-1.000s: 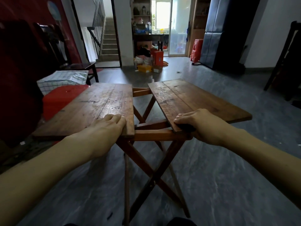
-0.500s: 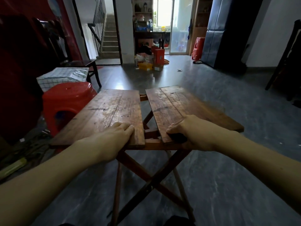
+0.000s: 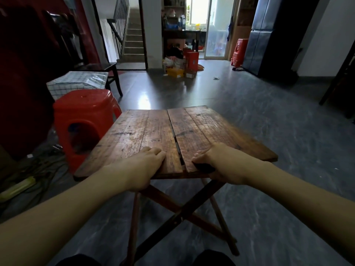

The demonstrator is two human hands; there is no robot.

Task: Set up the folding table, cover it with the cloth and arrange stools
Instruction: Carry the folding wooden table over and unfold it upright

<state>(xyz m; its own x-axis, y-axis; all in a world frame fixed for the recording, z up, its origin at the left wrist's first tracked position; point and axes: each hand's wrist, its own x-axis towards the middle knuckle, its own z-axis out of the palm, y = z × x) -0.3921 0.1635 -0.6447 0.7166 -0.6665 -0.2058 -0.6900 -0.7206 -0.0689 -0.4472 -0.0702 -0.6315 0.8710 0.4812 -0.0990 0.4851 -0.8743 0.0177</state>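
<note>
My folding table (image 3: 134,131) stands in front of me on the grey floor (image 3: 269,131), its two wooden halves lying flat and meeting along a narrow seam down the middle, a little wider at the near end. Its crossed legs (image 3: 184,214) are spread beneath it. My left hand (image 3: 142,166) lies over the near edge of the left half, fingers resting on top close to the seam; the thumb is hidden, so I cannot tell whether I am clasping the board or only pressing on it. My right hand (image 3: 217,164) grasps the near edge of the right half, fingers curled on top just beside the seam and the thumb going under the board. A red stool (image 3: 84,116) stands just beside the table's far left corner. Behind it the folded checked cloth (image 3: 76,81) lies near a dark chair (image 3: 103,67). Well apart, at the far side of the room, a stack of red stools (image 3: 240,50) stands by a tall dark cabinet (image 3: 269,35).
</note>
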